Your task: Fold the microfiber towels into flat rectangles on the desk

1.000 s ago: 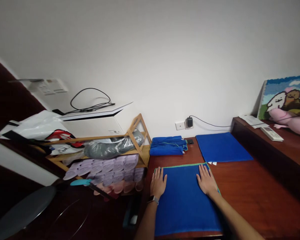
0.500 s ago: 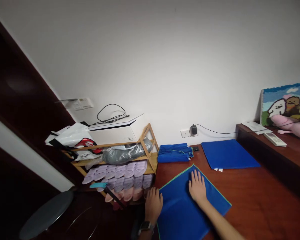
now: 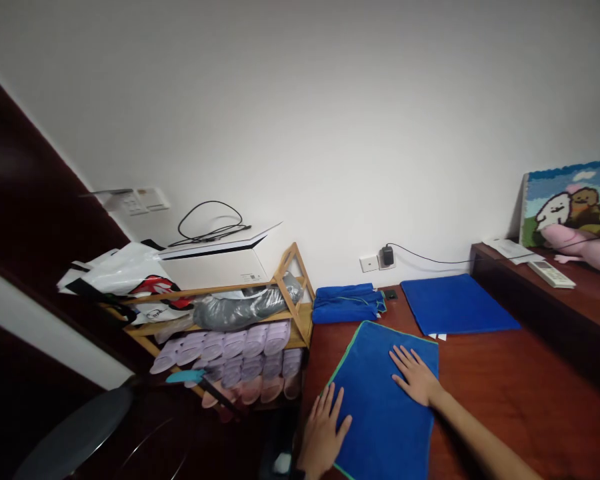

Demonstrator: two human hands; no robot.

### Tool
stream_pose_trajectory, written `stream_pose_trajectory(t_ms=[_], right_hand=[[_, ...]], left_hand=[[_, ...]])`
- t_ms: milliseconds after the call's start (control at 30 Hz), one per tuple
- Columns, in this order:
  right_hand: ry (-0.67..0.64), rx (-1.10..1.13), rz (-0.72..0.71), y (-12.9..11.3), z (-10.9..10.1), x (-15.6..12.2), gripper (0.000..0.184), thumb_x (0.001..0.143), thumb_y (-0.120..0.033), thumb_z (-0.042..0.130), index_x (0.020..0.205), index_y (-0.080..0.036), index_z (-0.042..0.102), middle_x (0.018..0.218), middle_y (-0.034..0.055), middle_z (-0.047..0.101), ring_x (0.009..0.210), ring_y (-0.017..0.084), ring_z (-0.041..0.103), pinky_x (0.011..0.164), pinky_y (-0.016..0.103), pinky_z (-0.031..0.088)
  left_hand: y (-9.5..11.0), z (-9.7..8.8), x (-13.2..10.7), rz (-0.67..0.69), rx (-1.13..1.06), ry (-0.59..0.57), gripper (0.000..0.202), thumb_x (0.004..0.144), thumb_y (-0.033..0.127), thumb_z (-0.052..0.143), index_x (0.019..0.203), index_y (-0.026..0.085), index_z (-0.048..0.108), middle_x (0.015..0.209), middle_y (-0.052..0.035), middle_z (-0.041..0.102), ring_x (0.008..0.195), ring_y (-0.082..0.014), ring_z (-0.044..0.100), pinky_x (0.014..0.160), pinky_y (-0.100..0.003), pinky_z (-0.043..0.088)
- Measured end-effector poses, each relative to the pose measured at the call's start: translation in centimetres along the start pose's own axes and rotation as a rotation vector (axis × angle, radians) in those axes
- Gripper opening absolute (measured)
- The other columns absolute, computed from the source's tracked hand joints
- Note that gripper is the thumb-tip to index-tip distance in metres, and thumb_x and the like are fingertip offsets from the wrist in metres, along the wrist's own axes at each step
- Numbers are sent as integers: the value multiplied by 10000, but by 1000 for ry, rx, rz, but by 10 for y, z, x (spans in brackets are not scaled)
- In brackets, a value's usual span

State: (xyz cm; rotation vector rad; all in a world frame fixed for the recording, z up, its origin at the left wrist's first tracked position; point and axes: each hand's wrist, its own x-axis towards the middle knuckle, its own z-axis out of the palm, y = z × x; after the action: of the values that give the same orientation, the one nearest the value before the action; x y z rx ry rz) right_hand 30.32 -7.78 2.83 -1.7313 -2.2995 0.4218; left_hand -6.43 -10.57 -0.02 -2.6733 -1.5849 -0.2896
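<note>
A blue towel [image 3: 380,393] with green edging lies spread on the brown wooden table [image 3: 500,393]. My left hand [image 3: 325,427] rests on its left edge, fingers apart. On the towel's upper right part lies my right hand [image 3: 415,377], flat with spread fingers. Behind it, by the wall, sits a bunched pile of blue towels [image 3: 347,305], green edging showing at its right end. A flat, neatly folded blue towel [image 3: 457,303] with white tags is farther right. The towel's lowest part runs out of view at the bottom.
To the left stands a wooden rack [image 3: 300,293] with rows of lilac slippers [image 3: 235,341] and a white box [image 3: 215,263] on top. A plugged-in charger [image 3: 387,255] trails a cable rightward. A raised ledge [image 3: 545,293] at the right holds a remote [image 3: 551,274] and a pink plush toy [image 3: 587,250].
The spread towel has turned, its top corner shifting left and its right side drawing in. My right hand has moved right and slightly down; my left hand has come onto the towel, fingers spread.
</note>
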Motion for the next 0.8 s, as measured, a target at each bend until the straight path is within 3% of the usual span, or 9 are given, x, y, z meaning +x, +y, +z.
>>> stream_pose_trajectory(t_ms=[100,167,233,333,400,467,600,700,800], right_hand=[[36,-28,-2,6,9,-3,735,1049,-647,221,1672,-259,259,1752,31,196,1630,242,141,1328,504,91],[138,-79,197,4,25,-10,727,1057,-581,210,1674,-199,261,1755,62,185,1633,263,122,1327,518,81],[193,-124,402,1,40,-15,746,1051,-531,206,1665,-112,267,1749,112,193,1631,286,131,1324,523,92],[149,-141,470,1,47,-16,767,1040,-529,212,1665,-86,249,1747,114,198,1628,281,155,1324,509,106],[117,-132,441,4,41,-11,760,1038,-532,211,1672,-113,226,1751,82,184,1630,260,148,1326,502,93],[90,-119,422,9,30,-2,750,1034,-528,231,1675,-138,224,1750,59,188,1631,253,143,1326,511,80],[98,-96,432,25,12,20,719,1039,-492,218,1672,-154,254,1744,44,223,1630,252,147,1322,507,96],[105,-100,397,37,10,34,705,1045,-465,186,1669,-146,269,1737,39,234,1625,235,170,1320,473,123],[121,-95,375,46,16,41,700,1046,-463,179,1671,-160,269,1732,36,244,1623,232,182,1319,475,134]], left_hand=[[22,32,-38,-102,20,-8,702,987,663,466,1603,327,457,1617,-107,509,1419,-408,545,1110,-591,496],[35,43,-53,-138,23,-48,662,965,691,465,1484,312,628,1450,-155,668,1269,-452,648,1023,-628,534],[50,38,-49,-157,20,-21,591,1005,644,403,1372,308,721,1349,-150,731,1218,-437,674,1012,-627,538],[76,12,-6,-124,-21,118,534,1067,509,328,1392,290,691,1442,-101,679,1346,-371,603,1119,-578,496],[94,-4,39,-40,-76,162,522,1084,455,320,1467,265,621,1533,-81,611,1428,-327,540,1181,-541,459],[111,-7,85,20,-119,163,525,1092,433,326,1524,246,558,1596,-80,548,1487,-302,480,1226,-531,414],[130,22,156,70,-163,142,559,1091,433,334,1607,248,442,1661,-108,452,1542,-311,403,1241,-576,375],[136,48,184,70,-200,148,565,1085,445,357,1620,273,416,1655,-115,455,1544,-326,398,1239,-606,364],[146,59,199,46,-249,180,563,1084,456,370,1613,274,431,1666,-116,436,1554,-329,378,1259,-612,331]])
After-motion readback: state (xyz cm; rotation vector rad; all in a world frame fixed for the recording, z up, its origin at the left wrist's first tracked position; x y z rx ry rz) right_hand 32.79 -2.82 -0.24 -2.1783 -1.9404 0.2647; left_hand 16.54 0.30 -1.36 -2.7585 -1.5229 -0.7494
